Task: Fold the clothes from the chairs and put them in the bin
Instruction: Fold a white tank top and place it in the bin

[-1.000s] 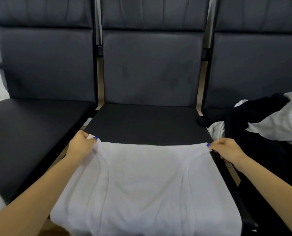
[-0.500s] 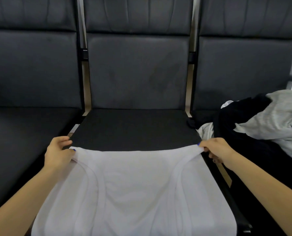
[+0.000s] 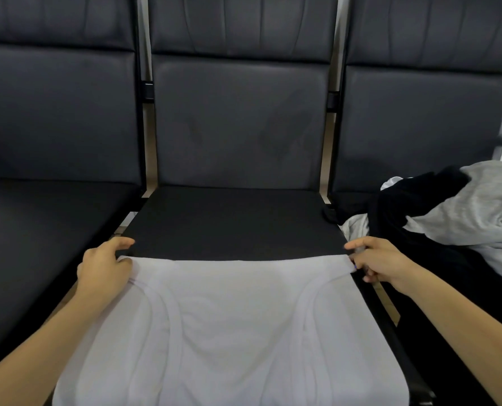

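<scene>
Middle chair seat (image 3: pixel 238 221); white garment (image 3: pixel 229 332) (far corners) between pinching hands (image 3: pixel 104 268) (image 3: pixel 375 262)

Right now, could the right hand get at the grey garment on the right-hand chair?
Probably yes: the grey garment lies uncovered atop the pile beside the right hand, but that hand grips the white shirt and must let go first.

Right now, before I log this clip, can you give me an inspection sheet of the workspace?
Surface: middle chair seat, black, far half bare.
Job's things: white garment spread flat on the seat, near end past the front edge.
Clutter: pile of grey and black clothes on the right chair.
Hands: left hand and right hand each pinch a far corner of the garment.
Cables: nothing seen.
Surroundings: three black chairs in a row; no bin in view.
</scene>
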The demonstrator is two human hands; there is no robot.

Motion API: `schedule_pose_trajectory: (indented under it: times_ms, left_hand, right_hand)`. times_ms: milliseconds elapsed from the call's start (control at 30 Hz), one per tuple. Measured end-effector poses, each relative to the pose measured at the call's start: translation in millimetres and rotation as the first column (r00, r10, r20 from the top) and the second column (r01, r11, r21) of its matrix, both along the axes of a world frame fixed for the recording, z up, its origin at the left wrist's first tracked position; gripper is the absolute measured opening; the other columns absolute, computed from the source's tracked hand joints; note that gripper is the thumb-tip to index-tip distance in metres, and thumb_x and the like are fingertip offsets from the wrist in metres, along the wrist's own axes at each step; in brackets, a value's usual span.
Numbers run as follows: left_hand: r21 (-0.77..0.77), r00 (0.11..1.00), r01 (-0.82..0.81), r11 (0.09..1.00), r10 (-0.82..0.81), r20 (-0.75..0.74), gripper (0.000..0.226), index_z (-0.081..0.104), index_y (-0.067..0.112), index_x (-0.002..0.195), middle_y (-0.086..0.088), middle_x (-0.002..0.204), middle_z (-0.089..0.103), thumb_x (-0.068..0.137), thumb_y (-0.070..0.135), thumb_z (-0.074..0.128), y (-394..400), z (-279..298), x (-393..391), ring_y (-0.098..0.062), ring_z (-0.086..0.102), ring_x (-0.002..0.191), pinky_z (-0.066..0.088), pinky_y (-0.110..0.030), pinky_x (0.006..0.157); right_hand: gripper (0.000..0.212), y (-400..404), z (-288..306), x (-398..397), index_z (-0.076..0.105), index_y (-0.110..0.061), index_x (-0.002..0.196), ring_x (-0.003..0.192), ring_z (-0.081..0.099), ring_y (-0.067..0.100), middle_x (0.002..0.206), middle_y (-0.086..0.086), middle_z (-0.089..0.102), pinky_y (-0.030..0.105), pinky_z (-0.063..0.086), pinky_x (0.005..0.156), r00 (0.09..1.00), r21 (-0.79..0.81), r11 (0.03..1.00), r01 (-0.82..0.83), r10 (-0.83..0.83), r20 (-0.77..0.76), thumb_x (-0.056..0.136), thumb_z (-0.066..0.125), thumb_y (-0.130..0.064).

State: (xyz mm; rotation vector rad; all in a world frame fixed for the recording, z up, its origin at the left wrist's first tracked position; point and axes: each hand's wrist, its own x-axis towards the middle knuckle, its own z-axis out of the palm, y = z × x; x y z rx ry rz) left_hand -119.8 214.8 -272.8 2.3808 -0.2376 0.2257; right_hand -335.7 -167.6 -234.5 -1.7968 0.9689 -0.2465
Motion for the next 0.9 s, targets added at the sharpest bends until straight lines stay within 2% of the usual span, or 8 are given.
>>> schedule_pose_trajectory:
  times_ms: [167,300,367,467,600,700,800,900]
  left_hand:
    - [0.201,0.992,0.123,0.972,-0.118,-0.036,0.047,0.039,0.019,0.144,0.0,0.124,0.06,0.097,0.02,0.047,7.9,-1.1,1.4,-0.027,0.046,0.12,0.027,-0.047,0.102]
    - [0.443,0.996,0.065,0.894,-0.035,-0.077,0.034,0.057,0.023,0.123,-0.006,0.12,0.055,0.092,0.037,0.058,9.8,5.6,2.2,-0.032,0.04,0.12,0.03,-0.043,0.099]
    - [0.389,0.99,0.074,0.918,-0.021,-0.137,0.015,0.061,0.025,0.097,-0.005,0.108,0.053,0.088,0.037,0.064,7.6,13.8,1.0,-0.032,0.041,0.116,0.031,-0.041,0.096]
    - [0.284,0.976,0.106,0.953,-0.045,-0.214,0.023,0.054,0.021,0.076,-0.004,0.093,0.052,0.081,0.031,0.074,12.8,18.0,6.6,-0.032,0.043,0.105,0.034,-0.038,0.09]
    - [-0.063,0.9,0.277,0.959,-0.282,-0.333,0.034,0.045,0.007,0.068,-0.008,0.065,0.05,0.077,0.004,0.077,20.8,28.3,5.9,-0.02,0.044,0.063,0.039,-0.027,0.06]
    - [0.064,0.89,0.371,0.927,-0.335,-0.308,0.021,0.057,0.011,0.088,-0.006,0.066,0.058,0.079,0.004,0.075,24.5,41.2,4.1,-0.016,0.052,0.059,0.04,-0.022,0.058]
    - [0.216,0.91,0.381,0.899,-0.323,-0.261,0.046,0.058,0.022,0.121,0.001,0.076,0.063,0.08,0.012,0.076,35.4,58.0,-2.2,-0.01,0.058,0.074,0.039,-0.016,0.064]
    - [0.21,0.925,0.371,0.905,-0.339,-0.173,0.019,0.069,0.026,0.091,0.005,0.082,0.066,0.079,0.014,0.077,49.0,83.0,-16.6,-0.011,0.061,0.08,0.041,-0.017,0.065]
  right_hand:
    - [0.02,-2.0,-11.0,5.4,0.064,-0.017,0.102,0.05,0.044,0.017,0.081,0.002,0.057,0.02,0.038,0.034,0.99,-0.193,0.981,-0.037,0.063,0.128,0.093,0.051,-0.004]
    - [0.019,-5.0,-21.1,7.7,0.061,-0.016,0.105,0.067,0.053,0.014,0.078,0.0,0.056,0.02,0.041,0.058,0.973,-0.276,0.933,-0.23,0.229,-0.033,0.09,0.059,-0.006]
    - [0.013,-8.0,-21.1,7.0,0.064,-0.014,0.089,0.069,0.053,0.017,0.07,0.003,0.054,0.025,0.041,0.067,0.968,-0.291,0.923,-0.252,0.235,-0.093,0.083,0.064,-0.003]
    - [0.018,-6.4,-18.0,4.5,0.054,-0.012,0.064,0.066,0.052,0.017,0.062,0.004,0.055,0.028,0.042,0.069,0.965,-0.244,0.935,-0.259,0.238,-0.109,0.075,0.067,-0.007]
    - [0.033,-0.2,-10.2,2.6,0.039,-0.013,0.06,0.048,0.037,0.011,0.055,0.001,0.04,0.016,0.029,0.039,0.969,-0.198,0.949,-0.246,0.236,-0.073,0.083,0.058,0.001]
    - [0.033,3.6,3.9,-1.1,0.038,-0.012,0.059,0.037,0.034,0.009,0.051,0.004,0.037,0.019,0.024,0.035,0.971,-0.146,0.96,-0.24,0.241,-0.016,0.083,0.054,0.005]
    - [0.026,5.7,25.7,-13.6,0.039,-0.011,0.06,0.041,0.031,0.01,0.055,0.004,0.033,0.02,0.022,0.037,0.958,-0.138,0.952,-0.272,0.282,0.056,0.074,0.057,-0.001]
    - [0.012,7.3,51.7,-38.9,0.063,-0.012,0.083,0.049,0.035,0.014,0.06,0.006,0.046,0.02,0.025,0.039,0.923,-0.119,0.916,-0.383,0.384,-0.013,0.073,0.058,-0.009]
